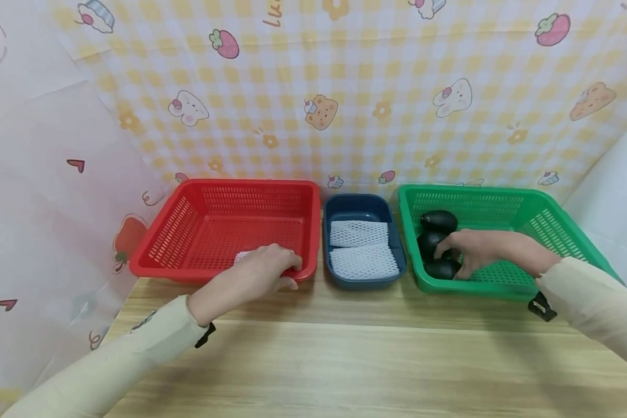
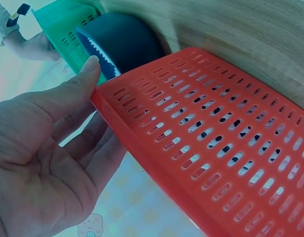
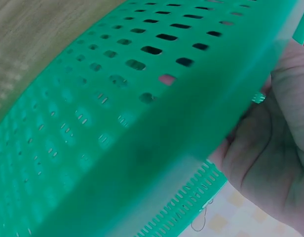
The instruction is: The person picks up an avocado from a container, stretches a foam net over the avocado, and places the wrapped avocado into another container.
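My left hand [image 1: 261, 270] is over the front rim of the red basket [image 1: 251, 184], near its right corner. In the left wrist view its thumb [image 2: 88, 69] lies outside the rim, while the loosely bent fingers reach inside. White foam netting [image 1: 242, 255] shows behind that hand; dark patches and white mesh appear through the basket's slots. In the green basket [image 1: 507, 194], my right hand [image 1: 478, 249] curls its fingers and thumb around the front dark eggplant [image 1: 439, 269]. Two more eggplants lie behind it, a middle one [image 1: 428, 244] and a back one [image 1: 439, 220]. The basket wall hides the right fingertips in the right wrist view.
Between the baskets stands a dark blue tray [image 1: 357, 203] holding two white foam net sleeves, a back one [image 1: 359, 233] and a front one [image 1: 364, 262]. All stand on a wooden table [image 1: 345, 360] before a patterned cloth backdrop [image 1: 292, 75].
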The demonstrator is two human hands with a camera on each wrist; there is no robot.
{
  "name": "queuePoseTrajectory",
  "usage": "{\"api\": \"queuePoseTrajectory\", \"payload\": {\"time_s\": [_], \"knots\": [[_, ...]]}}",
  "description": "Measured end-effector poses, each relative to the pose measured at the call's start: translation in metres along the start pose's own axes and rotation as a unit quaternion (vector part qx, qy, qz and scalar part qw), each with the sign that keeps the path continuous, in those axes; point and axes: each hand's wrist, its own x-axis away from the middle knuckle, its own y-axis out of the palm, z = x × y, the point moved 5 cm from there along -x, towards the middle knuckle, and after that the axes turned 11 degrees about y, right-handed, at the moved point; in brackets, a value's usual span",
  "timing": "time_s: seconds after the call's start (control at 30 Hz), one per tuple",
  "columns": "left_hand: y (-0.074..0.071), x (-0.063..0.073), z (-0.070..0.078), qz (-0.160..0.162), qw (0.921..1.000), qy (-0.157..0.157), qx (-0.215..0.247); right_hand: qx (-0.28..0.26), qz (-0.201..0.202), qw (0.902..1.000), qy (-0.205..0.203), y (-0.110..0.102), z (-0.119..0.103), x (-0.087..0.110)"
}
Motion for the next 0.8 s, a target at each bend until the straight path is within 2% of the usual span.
{"api": "queuePoseTrajectory", "payload": {"time_s": [0.2, 0.6, 0.8], "knots": [[0.0, 0.0, 0.0, 0.003, 1.0, -0.001, 0.0, 0.019, 0.014, 0.9997, -0.005, 0.0, -0.003, 0.002], [0.0, 0.0, 0.001, 0.004, 1.0, 0.003, 0.002, 0.021, 0.045, 0.9987, -0.013, -0.011, -0.015, 0.02], [0.0, 0.0, 0.0, 0.004, 1.0, 0.003, 0.0, -0.003, 0.063, 0.998, -0.008, -0.021, -0.019, 0.03]]}}
